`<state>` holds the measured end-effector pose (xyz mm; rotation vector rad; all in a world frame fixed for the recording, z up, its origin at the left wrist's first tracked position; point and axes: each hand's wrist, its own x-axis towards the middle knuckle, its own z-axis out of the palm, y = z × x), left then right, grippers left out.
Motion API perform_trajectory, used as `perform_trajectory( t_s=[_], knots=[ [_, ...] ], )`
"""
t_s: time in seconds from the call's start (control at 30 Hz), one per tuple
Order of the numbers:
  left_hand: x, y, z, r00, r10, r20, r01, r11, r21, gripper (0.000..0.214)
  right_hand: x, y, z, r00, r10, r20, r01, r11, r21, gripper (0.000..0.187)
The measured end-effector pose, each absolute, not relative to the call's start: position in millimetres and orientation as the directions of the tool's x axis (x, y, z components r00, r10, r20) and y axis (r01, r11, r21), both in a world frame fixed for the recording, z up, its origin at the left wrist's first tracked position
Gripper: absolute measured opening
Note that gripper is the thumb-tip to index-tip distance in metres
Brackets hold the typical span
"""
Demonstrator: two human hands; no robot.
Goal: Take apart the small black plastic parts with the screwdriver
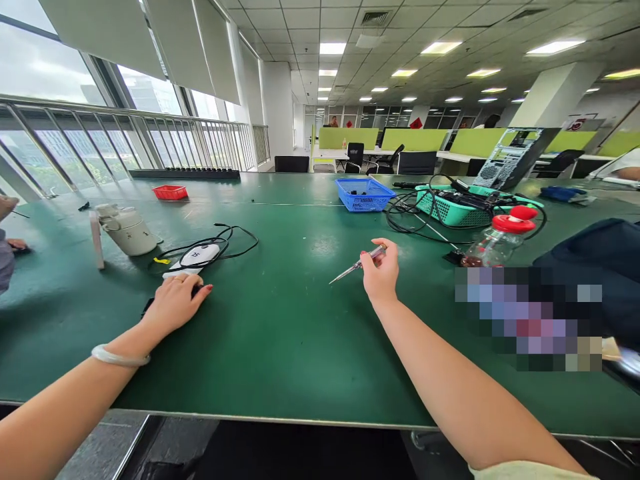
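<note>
My right hand (382,277) is closed around the handle of a slim screwdriver (349,271). Its thin metal shaft points left and down, with the tip just over the green table (280,353). On the left, my left hand (173,303) curls over a dark object that is mostly hidden under the palm and fingers. Just beyond those fingertips lies a white, rounded device (199,255) marked with a dark number. A black cable (245,233) loops around and beside it. A small yellow tag (161,261) is near the cable.
A cream bottle (131,230) stands at left, with a red basket (170,193) behind. Farther back are a blue basket (364,195) and a green basket (453,210) of cables. At right are a red-lidded jar (500,241) and dark fabric (595,267). Another person's hand (18,245) shows far left.
</note>
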<state>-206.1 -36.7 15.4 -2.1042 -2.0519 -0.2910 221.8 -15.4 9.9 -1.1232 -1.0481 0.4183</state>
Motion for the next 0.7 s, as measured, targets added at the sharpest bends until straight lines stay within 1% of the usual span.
perform_trajectory(
  t_s=[0.1, 0.17, 0.23, 0.3, 0.4, 0.5, 0.6, 0.7],
  knots=[
    [-216, -31, 27, 0.011, 0.934, 0.358, 0.989, -0.064, 0.136, 0.047, 221, -16, 10, 0.483, 0.745, 0.461, 0.199, 0.419, -0.886, 0.036],
    [-222, -28, 38, -0.054, 0.926, 0.374, 0.964, -0.049, 0.260, 0.051, 221, -15, 10, 0.479, 0.751, 0.454, 0.190, 0.417, -0.889, 0.035],
    [-230, -26, 48, -0.130, 0.935, 0.330, 0.918, -0.012, 0.397, 0.059, 222, -14, 9, 0.478, 0.755, 0.450, 0.181, 0.416, -0.891, 0.035],
    [-239, -25, 55, -0.157, 0.954, 0.254, 0.852, 0.001, 0.524, 0.069, 223, -13, 8, 0.471, 0.761, 0.447, 0.174, 0.417, -0.892, 0.035],
    [-252, -23, 54, -0.184, 0.960, 0.210, 0.748, -0.002, 0.664, 0.079, 224, -11, 6, 0.463, 0.761, 0.455, 0.167, 0.429, -0.888, 0.035],
    [-261, -23, 45, -0.251, 0.939, 0.234, 0.707, 0.013, 0.707, 0.079, 223, -10, 5, 0.455, 0.760, 0.464, 0.168, 0.439, -0.883, 0.034],
    [-267, -24, 36, -0.263, 0.937, 0.229, 0.702, 0.023, 0.712, 0.079, 223, -10, 4, 0.450, 0.764, 0.462, 0.173, 0.433, -0.885, 0.033],
    [-269, -27, 32, -0.287, 0.929, 0.234, 0.714, 0.044, 0.699, 0.074, 223, -10, 4, 0.448, 0.767, 0.459, 0.169, 0.432, -0.886, 0.034]
  ],
)
